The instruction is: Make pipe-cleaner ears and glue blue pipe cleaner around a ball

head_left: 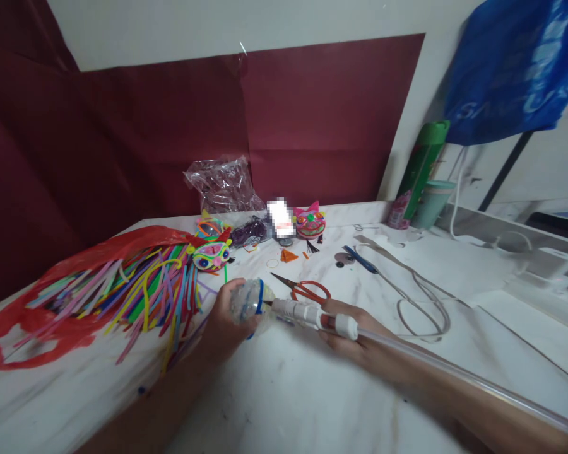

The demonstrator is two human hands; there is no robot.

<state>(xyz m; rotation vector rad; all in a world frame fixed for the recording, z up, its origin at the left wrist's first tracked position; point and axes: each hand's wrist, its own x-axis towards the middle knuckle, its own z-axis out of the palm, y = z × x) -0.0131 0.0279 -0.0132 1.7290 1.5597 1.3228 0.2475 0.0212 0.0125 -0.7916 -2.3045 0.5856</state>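
My left hand (pixel 230 315) is wrapped round a clear, rounded plastic piece (pixel 246 301), which looks like part of a bottle, with a blue strip (pixel 260 296) running along it. In my right hand (pixel 343 328) is a white hot glue gun (pixel 307 314), its dark tip at the blue strip; I cannot tell whether it touches. A long translucent glue stick (pixel 430 358) runs out of the gun's back end along my right forearm. Just beyond the gun lie orange-handled scissors (pixel 312 291) with their blades pointing left.
At left, many coloured pipe cleaners (pixel 142 290) lie on a red plastic bag (pixel 76 343). Behind are decorated animal faces (pixel 210 253) (pixel 310 222) and a clear bag (pixel 224 186). To the right lie a blue-handled tool (pixel 360 259), a looped cord (pixel 421 296) and a green can (pixel 423 157).
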